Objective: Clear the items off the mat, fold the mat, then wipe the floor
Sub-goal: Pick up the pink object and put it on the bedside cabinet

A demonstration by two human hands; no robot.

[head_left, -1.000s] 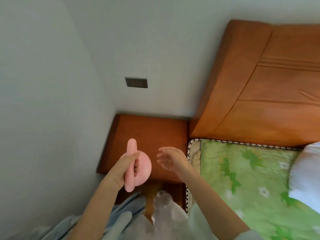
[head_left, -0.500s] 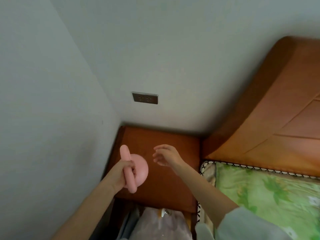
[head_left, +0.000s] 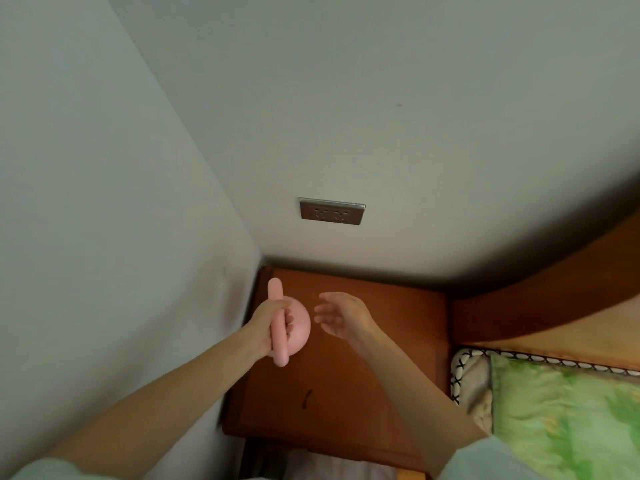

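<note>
My left hand (head_left: 266, 323) grips a pink object (head_left: 298, 329) by its rod-like handle; a round pink disc shows behind my fingers. I hold it above the left part of a wooden bedside table (head_left: 346, 393). My right hand (head_left: 341, 315) hovers beside it over the table, fingers relaxed and spread, holding nothing. The mat and the floor are out of view.
The bedside table stands in a corner between two pale walls. A wall socket (head_left: 331, 212) sits above it. A bed with a wooden headboard (head_left: 554, 306) and a green patterned cover (head_left: 561, 417) is on the right. A small dark mark (head_left: 306, 398) lies on the tabletop.
The view has tilted up and closer to the corner and bedside table. Both hands stay over the table, the left still gripping the pink object; the clothing seen below has left the view.
</note>
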